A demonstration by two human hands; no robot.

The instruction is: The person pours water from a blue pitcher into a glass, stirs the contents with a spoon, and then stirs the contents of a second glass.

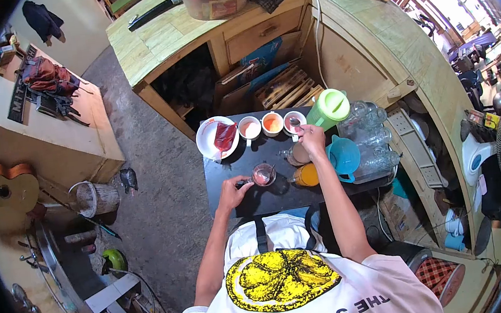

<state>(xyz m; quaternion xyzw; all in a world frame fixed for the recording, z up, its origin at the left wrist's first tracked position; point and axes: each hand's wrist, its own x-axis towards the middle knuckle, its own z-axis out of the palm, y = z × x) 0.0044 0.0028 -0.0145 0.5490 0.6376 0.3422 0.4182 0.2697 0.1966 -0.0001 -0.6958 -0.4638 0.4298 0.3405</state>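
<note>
Glass cup point(264, 174) is nearest to the body, over the dark table point(222, 174), with a spoon point(272, 173) leaning inside it. The left hand point(233, 192) is closed on its handle, and something pinkish is seen in the cup. Just right of this cup, between the two hands, lie an orange bottle point(307, 176) and a brown bottle point(298, 155).

Farther forward, the right hand point(313, 139) is closed, with the fingers pinching a small spoon point(295, 122) over a white cup point(288, 129). The work in hand seems to be scooping from this cup; whether the spoon is loaded, one cannot tell. Lifting this spoon would call for a level and steady grip, because its contents could spill.

To the right of the right hand stand a blue jug point(345, 154) and clear glass jars point(375, 138); just beyond it is a green pitcher point(330, 108). Left of the small spoon are two more cups point(272, 124) in a row, then a white bowl point(205, 140) with a red packet point(225, 136), ahead of the left hand. Farthest, beyond both hands, is a wooden counter point(159, 50).
</note>
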